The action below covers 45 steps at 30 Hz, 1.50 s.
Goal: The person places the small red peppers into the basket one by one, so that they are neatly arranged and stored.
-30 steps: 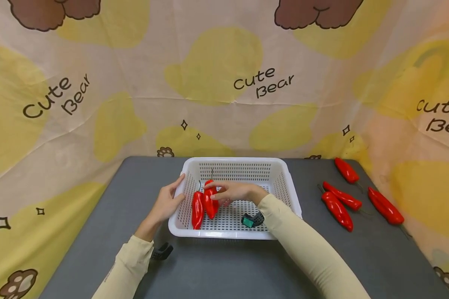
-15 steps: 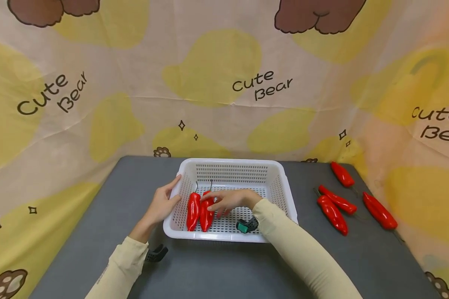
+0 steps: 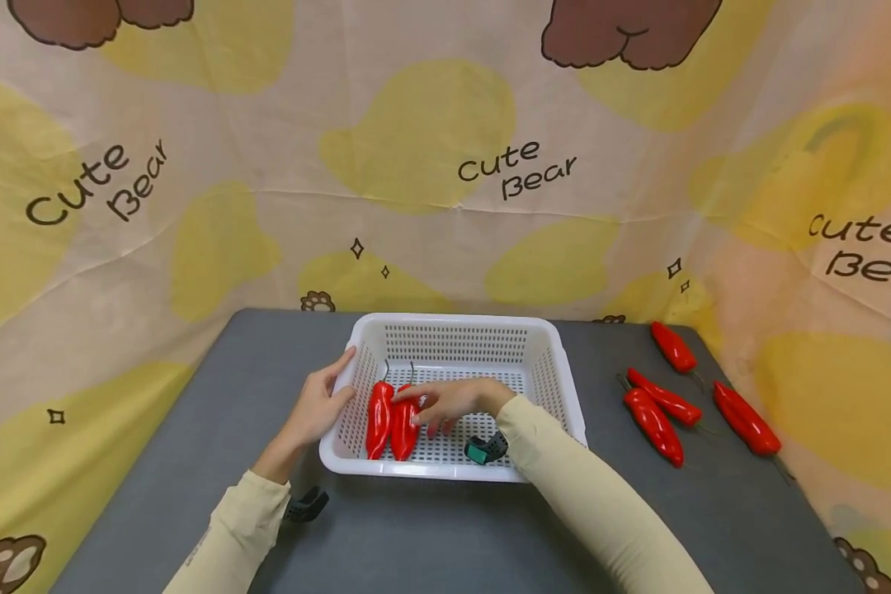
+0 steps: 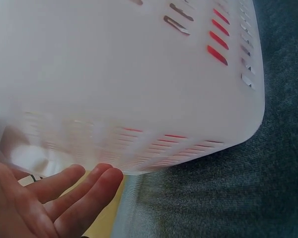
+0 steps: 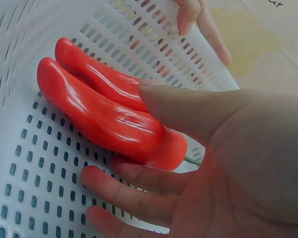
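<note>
While printed cloth (image 3: pixel 416 140) backs the table (image 3: pixel 431 536), 4 peppers (image 3: pixel 653 426) lie at 3 o'clock; left hand (image 3: pixel 315 408) grips basket (image 3: pixel 431 471), right hand (image 3: pixel 451 402) relaxed

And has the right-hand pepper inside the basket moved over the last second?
Yes: judged against the basket, the right-hand pepper has shifted toward the near rim.

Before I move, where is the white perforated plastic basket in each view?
Head: the white perforated plastic basket sits just below centre, on the dark grey tabletop.
Left wrist: its outside fills the upper left and centre.
Right wrist: its inside spans left and top, two glossy red peppers within.
Shared landmark: the bare left hand, left of centre (head), lower left (left wrist), near the top (right wrist).
</note>
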Each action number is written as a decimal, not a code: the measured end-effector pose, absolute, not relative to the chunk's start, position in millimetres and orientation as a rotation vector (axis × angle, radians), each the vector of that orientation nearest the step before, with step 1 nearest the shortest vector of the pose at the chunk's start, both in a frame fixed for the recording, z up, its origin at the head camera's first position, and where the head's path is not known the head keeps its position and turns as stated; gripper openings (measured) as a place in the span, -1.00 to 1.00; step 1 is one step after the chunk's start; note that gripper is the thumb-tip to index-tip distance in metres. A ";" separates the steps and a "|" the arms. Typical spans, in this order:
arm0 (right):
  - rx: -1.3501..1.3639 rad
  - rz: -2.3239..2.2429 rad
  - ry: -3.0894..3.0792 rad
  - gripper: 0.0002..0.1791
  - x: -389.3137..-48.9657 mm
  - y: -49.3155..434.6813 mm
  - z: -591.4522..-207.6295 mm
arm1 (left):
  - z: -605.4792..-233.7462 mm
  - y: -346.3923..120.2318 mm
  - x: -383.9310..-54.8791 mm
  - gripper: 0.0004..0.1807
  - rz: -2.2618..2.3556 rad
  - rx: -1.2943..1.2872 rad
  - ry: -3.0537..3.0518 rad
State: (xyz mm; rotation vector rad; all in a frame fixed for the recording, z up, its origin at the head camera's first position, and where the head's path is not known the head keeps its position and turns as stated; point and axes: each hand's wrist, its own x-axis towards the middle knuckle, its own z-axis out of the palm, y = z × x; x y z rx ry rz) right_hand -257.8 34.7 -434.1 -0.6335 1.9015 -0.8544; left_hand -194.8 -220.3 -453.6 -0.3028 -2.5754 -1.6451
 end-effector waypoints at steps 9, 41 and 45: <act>-0.647 -0.832 1.896 -0.38 -257.8 35.2 -433.5 | -455.5 -219.4 -198.3 -0.29 -1.652 -0.306 -2.583; -0.688 -0.808 2.005 -0.30 -258.0 34.6 -424.7 | -458.4 -222.6 -193.7 -0.30 -1.670 -0.305 -2.542; -0.704 -0.838 2.086 -0.34 -262.7 39.1 -418.5 | -457.9 -222.9 -195.8 -0.30 -1.699 -0.322 -2.537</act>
